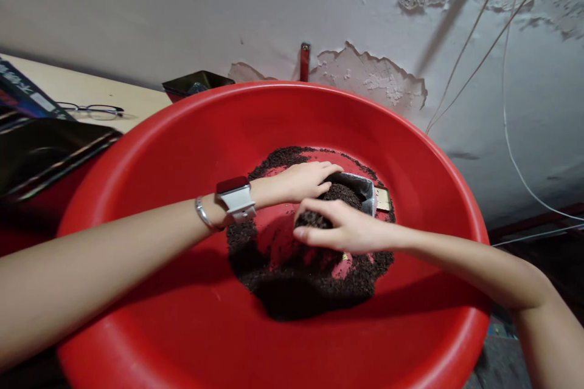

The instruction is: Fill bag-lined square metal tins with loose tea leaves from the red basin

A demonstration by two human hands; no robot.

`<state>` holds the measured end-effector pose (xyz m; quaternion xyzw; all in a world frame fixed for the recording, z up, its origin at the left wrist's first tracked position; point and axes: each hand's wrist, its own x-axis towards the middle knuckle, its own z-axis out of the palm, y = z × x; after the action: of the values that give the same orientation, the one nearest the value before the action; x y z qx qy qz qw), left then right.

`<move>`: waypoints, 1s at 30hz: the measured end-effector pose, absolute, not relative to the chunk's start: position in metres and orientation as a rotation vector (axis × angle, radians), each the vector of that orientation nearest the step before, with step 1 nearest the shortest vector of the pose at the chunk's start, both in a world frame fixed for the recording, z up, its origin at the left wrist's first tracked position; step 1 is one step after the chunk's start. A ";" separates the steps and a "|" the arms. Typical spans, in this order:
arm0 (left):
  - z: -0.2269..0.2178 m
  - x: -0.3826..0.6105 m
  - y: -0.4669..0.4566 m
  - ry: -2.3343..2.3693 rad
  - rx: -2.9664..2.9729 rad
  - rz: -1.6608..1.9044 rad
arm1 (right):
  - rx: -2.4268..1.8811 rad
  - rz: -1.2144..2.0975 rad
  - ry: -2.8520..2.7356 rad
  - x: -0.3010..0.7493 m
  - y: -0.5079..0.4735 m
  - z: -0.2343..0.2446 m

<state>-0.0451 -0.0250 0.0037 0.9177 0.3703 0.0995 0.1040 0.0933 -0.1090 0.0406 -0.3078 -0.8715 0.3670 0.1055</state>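
Note:
A large red plastic basin (137,206) fills most of the view, with dark loose granules (314,285) heaped in its bottom. A small silvery pouch (362,188) full of the same granules stands in the middle. My left hand (305,181), with a white watch and a bangle on the wrist, holds the pouch's far edge. My right hand (340,228) is cupped around a handful of granules just in front of the pouch's mouth.
A pair of glasses (93,110) lies on a beige table at the left, near dark books (41,146). A dark open box (196,82) sits behind the basin. A peeling wall with white cables (506,103) rises behind.

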 end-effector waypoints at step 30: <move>-0.114 -0.049 -0.077 1.508 2.512 -0.154 | -1.234 -0.317 -2.900 0.118 -0.059 0.013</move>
<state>-0.0493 -0.0767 -0.1136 0.8516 0.5113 -0.0520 0.1034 0.1176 -0.0589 0.0134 -0.3897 -0.9154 -0.0999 -0.0131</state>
